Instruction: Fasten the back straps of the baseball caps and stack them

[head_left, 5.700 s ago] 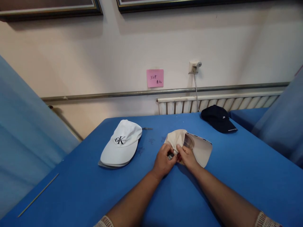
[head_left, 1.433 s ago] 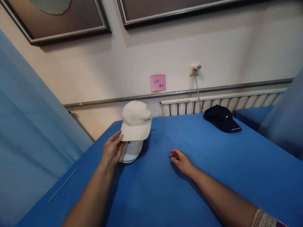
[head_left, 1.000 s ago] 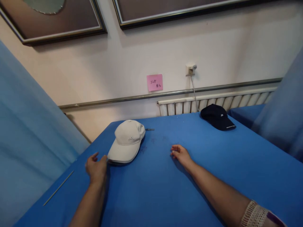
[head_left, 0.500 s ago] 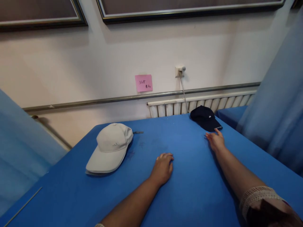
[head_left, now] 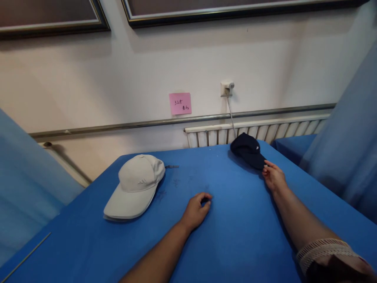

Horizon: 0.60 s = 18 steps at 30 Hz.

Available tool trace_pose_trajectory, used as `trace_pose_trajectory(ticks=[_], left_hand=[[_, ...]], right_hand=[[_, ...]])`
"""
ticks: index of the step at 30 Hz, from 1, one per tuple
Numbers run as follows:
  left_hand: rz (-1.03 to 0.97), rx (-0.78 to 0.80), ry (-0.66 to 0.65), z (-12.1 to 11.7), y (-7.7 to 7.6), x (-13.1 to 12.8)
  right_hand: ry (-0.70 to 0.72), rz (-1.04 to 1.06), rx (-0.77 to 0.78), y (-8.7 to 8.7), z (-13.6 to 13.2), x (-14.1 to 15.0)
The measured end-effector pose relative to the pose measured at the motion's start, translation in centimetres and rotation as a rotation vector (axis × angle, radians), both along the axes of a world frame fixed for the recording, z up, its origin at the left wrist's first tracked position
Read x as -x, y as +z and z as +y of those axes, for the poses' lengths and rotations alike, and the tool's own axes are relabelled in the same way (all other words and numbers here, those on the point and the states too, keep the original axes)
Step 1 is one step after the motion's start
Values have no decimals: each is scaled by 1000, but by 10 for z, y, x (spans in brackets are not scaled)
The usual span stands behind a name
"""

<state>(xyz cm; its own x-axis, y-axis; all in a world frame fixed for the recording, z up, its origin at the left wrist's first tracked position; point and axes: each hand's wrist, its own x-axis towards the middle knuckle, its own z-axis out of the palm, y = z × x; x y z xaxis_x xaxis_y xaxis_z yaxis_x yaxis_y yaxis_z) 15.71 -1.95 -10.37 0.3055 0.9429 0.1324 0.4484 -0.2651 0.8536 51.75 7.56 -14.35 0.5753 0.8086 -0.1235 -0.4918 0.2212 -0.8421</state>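
Observation:
My right hand [head_left: 273,177] pinches the brim of a dark navy cap [head_left: 246,148] at the far right of the blue table [head_left: 232,236]. The cap is tilted, its brim pointing toward me and its crown near the back edge. Over the middle of the table, my left hand [head_left: 196,210] is curled with a gap between thumb and fingers, and nothing shows in it. To its left lies a white cap [head_left: 138,177], brim toward the front left, with a dark strap sticking out behind. A second edge shows beneath the white brim.
Behind the table are a white radiator [head_left: 259,127], a metal rail [head_left: 141,124] and a socket [head_left: 226,89] with a plugged-in cord. A pink note [head_left: 180,103] is stuck on the wall. Blue curtains [head_left: 20,177] hang on both sides. A thin stick [head_left: 26,257] lies front left.
My right hand has closed on the navy cap's brim, and the cap has turned and shifted slightly left. My left hand has moved a little left, its thumb and fingers now forming a loop.

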Motion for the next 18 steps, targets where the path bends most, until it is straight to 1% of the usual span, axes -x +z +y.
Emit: trace_pose_trajectory(ticks=[1, 3, 5, 7, 9, 10, 11, 13, 15, 17, 18], left_hand=[[-99, 58, 39, 1, 1, 1], [-382, 209, 103, 4, 4, 4], [-703, 400, 111, 7, 8, 11], [-948, 580, 83, 8, 13, 21], [-1080, 673, 97, 8, 15, 29], [-1111, 680, 126, 7, 16, 32], [-1126, 671, 156, 7, 16, 33], [-1125, 632, 187, 5, 16, 33], [-1100, 598, 192, 4, 14, 30], [-1070, 583, 202, 4, 13, 27], [-1053, 580, 210, 3, 13, 25]], right_hand=[[84, 4, -7, 2, -7, 6], [288, 29, -13, 7, -22, 23], [444, 50, 1, 12, -37, 45], [530, 26, 28, 16, -49, 66], [561, -24, 44, 19, -57, 83], [533, -65, 52, 20, -60, 88], [468, -114, 63, 21, -62, 92], [279, -214, 93, 24, -67, 98], [89, -283, 120, 32, -75, 108], [-7, -364, 75, 45, -89, 129], [-48, -518, -27, 54, -98, 145]])
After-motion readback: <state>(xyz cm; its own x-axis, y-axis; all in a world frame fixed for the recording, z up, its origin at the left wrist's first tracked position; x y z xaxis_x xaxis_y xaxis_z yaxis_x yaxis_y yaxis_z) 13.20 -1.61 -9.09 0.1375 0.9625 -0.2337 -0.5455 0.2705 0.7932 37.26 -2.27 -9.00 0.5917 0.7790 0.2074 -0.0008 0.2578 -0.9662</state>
